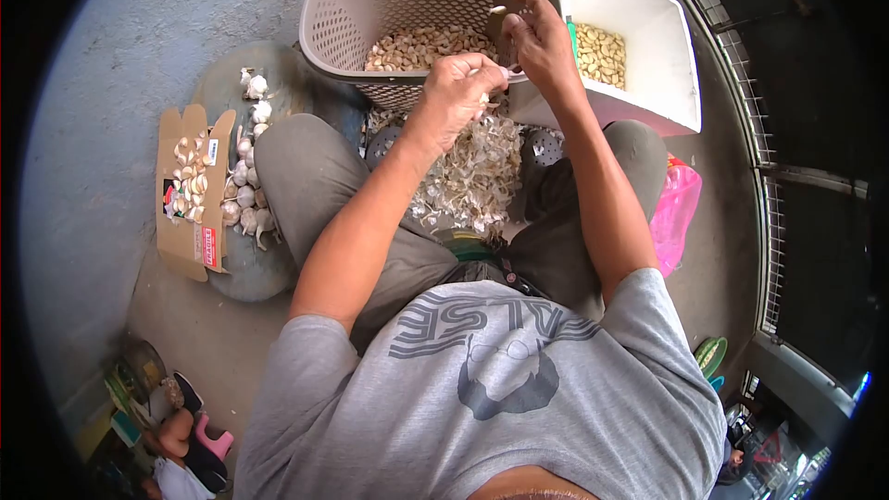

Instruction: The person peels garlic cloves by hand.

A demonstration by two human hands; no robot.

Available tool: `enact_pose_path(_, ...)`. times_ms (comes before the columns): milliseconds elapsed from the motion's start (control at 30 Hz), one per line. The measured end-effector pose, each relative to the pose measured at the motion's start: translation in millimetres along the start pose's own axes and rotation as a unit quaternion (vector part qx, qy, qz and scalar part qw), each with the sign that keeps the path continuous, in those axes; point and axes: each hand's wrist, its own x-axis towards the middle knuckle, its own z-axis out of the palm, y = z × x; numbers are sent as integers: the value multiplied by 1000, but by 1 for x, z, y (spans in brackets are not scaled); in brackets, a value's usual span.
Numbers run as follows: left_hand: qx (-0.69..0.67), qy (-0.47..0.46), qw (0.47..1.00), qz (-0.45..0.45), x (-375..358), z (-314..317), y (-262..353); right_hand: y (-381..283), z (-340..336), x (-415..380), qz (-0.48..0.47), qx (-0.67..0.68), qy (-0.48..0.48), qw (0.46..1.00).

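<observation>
My left hand (454, 97) is closed in a pinch at the near rim of a perforated plastic basket (335, 23), with a pale garlic clove (505, 72) at its fingertips and whitish skin under the fingers. My right hand (544, 42) is raised just beside it, over the basket's right side, its fingers curled and the index finger lifted. A pale peeled clove (498, 10) shows by its thumb and index finger. A green strip (571, 37) sticks out beside this hand; I cannot tell what the palm holds. Unpeeled cloves (431, 44) cover the basket's bottom.
A white foam box (662, 32) holds peeled cloves (602, 56). Garlic skins (477, 171) are heaped between my legs. On the left, cardboard (176, 241) carries loose cloves beside several whole bulbs (245, 194). A pink bag (676, 218) lies right; another person (181, 449) sits lower left.
</observation>
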Motion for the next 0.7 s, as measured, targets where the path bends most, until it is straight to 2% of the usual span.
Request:
enact_pose_path(100,-75,20,996,-35,9,-13,-4,-8,-13,0,46,-47,-87,994)
enact_pose_path(200,-152,81,984,-38,11,-11,0,-35,-19,-20,47,-27,-194,979)
enact_pose_path(233,-137,72,987,-37,11,-14,-1,-38,-19,-24,50,-29,-228,972)
enact_pose_path(267,-122,62,990,-38,11,-17,-2,-30,-6,-28,-63,-15,-173,983)
enact_pose_path(333,-113,50,992,-24,12,-17,-8,-22,-11,-35,-54,-83,-173,980)
enact_pose_path(400,-139,68,987,-49,13,-12,-10,-34,-15,-35,-61,-144,-170,973)
enact_pose_path(500,-113,79,989,-49,13,-13,-7,-46,-22,-36,-34,-127,-168,977)
enact_pose_path(600,-73,93,993,-18,14,-18,-2,-40,-31,-35,16,-104,-250,962)
enact_pose_path(700,-84,86,993,-4,15,-22,-3,-30,-39,-31,-21,-254,-352,901)
